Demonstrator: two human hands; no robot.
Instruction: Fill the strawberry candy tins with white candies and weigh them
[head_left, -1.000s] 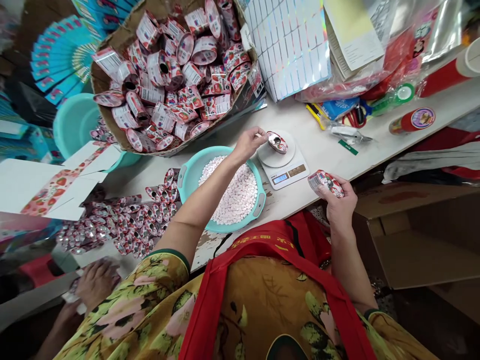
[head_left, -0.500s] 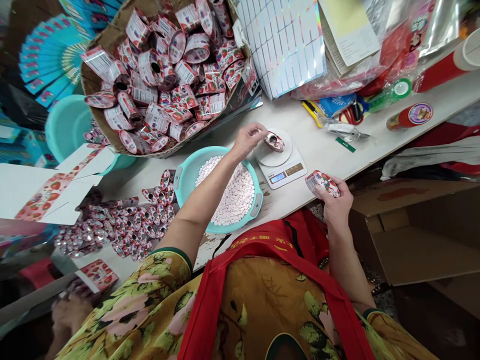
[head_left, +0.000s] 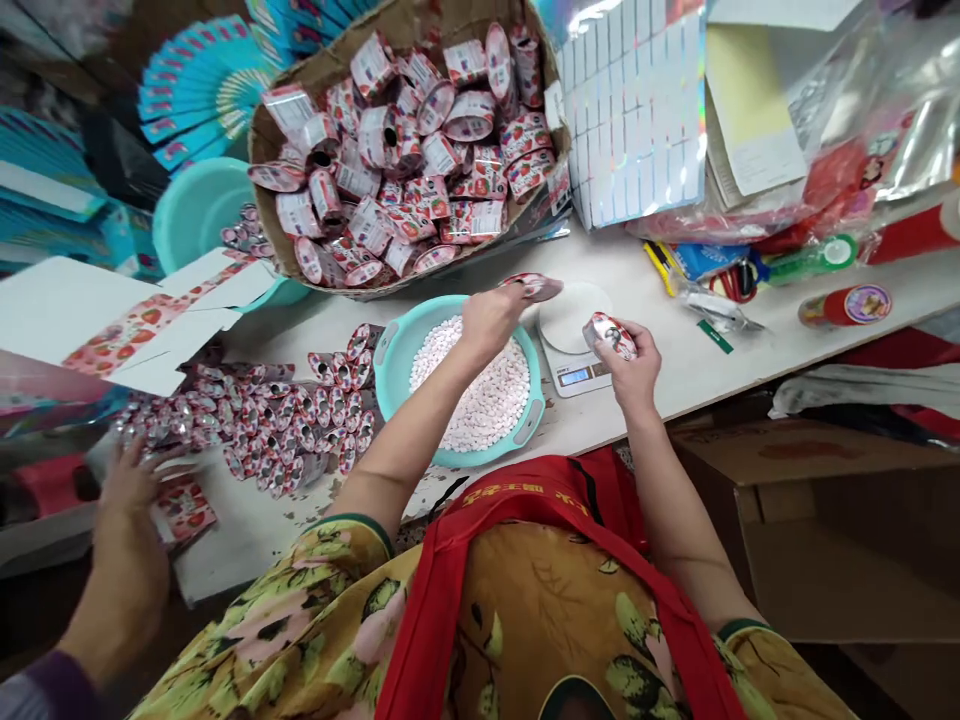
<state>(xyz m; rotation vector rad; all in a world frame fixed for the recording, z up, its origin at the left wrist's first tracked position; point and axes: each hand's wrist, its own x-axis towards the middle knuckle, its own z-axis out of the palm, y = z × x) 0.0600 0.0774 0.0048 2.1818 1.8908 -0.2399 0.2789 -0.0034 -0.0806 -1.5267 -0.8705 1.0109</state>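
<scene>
Two containers in hand at the scale, one per grip

Left hand (head_left: 491,322): fingers closed on one end of a strawberry-printed container (head_left: 536,287), held above the bench (head_left: 664,365) by the far left edge of the scale (head_left: 568,325). Contact with the plate: cannot tell. Its mouth is not seen from here.

Right hand (head_left: 634,362): grip closed around a second printed container (head_left: 616,336), held tilted at the right side of the plate. Fill level not visible.

Scale display lit; digits too small to read. Near left of it sits the mint basin (head_left: 396,385) of small pale pieces (head_left: 487,408), under the left forearm. Further left, small printed containers (head_left: 285,430) stand packed together; a co-worker's hand (head_left: 135,495) reaches in beside them. Far side: cardboard box (head_left: 322,80) heaped with larger printed containers.

Step in hand (judged): exchange at the scale, one container on the left of the plate, the other on the right.

Next move seems to call for a level, unhurried left hand so nothing tips out, and a light, central set-down of the right-hand container, fingers well off the plate.
</scene>
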